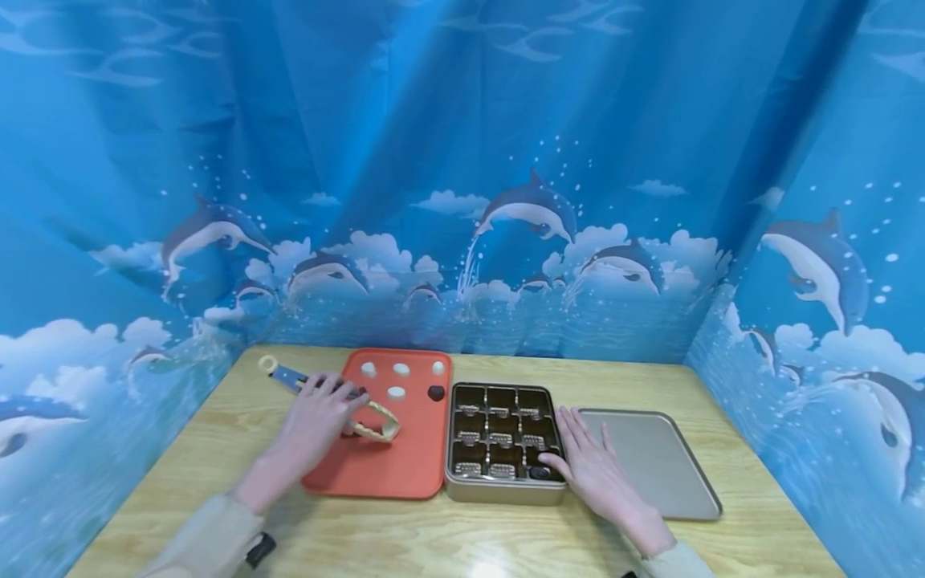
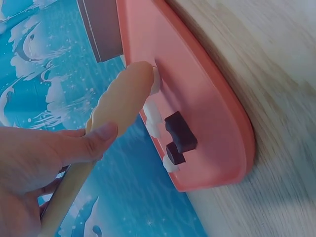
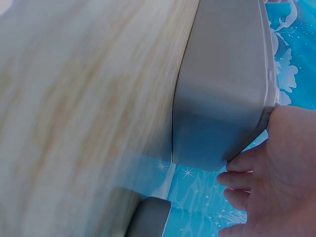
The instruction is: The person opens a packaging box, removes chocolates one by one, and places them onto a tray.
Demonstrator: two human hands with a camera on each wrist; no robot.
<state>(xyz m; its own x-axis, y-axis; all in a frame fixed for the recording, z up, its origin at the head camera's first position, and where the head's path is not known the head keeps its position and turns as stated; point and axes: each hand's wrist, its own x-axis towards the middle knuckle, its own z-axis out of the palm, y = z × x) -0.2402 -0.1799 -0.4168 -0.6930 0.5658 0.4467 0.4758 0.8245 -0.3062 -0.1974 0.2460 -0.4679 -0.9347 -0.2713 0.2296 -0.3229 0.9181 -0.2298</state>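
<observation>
My left hand [image 1: 318, 413] grips a pair of food tongs [image 1: 289, 377] with a blue handle part and cream scalloped ends. The tong ends [image 2: 126, 94] hover over a red tray [image 1: 405, 466]; whether they touch anything is unclear. Several white pieces [image 1: 396, 392] and a dark piece [image 1: 436, 392] lie on the tray, and dark chocolate-like blocks [image 2: 181, 132] show beneath the tongs in the left wrist view. My right hand [image 1: 596, 470] rests against the right side of a metal tin [image 1: 506, 491], its thumb over the rim. A dark round piece [image 1: 539, 473] sits in the tin's front right compartment.
Inside the tin is a brown divided insert [image 1: 503, 425] with several compartments. A flat metal lid [image 1: 650, 457] lies on the wooden table [image 1: 448, 538], right of the tin. Behind and beside the table hangs a blue dolphin-print curtain [image 1: 433, 160].
</observation>
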